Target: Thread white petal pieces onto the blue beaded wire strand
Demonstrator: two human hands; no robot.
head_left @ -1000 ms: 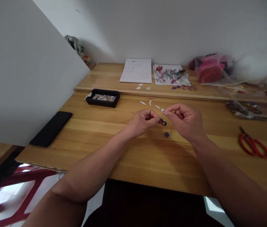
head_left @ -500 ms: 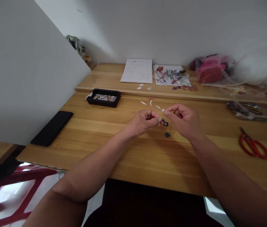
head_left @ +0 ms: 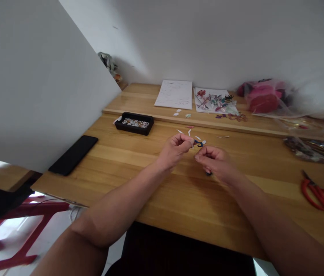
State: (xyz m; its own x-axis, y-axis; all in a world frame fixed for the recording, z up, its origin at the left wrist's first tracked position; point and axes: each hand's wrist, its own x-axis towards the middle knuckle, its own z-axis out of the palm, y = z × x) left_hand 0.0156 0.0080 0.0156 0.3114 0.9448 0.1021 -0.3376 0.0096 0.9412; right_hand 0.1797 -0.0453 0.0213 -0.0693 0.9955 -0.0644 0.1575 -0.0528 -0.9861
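The left hand point(head_left: 175, 150) pinches a small blue curl point(head_left: 198, 143) between its fingers point(head_left: 190, 143), held just above the table point(head_left: 162, 191) at frame centre. The right hand point(head_left: 216, 163) is clenched just below it; whether it grips anything I cannot tell. A dark bit point(head_left: 208, 173) peeks from under it. The curl looks only partly shaped. White slips point(head_left: 189, 132) lie loose just beyond. Upper left of the hands, a black tray point(head_left: 135, 123) holds small beads. Far right, clear bags point(head_left: 308, 145) hold mixed pieces.

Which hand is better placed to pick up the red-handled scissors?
Right. The right hand is nearer the red-handled scissors; the left hand already pinches the small blue curled piece.
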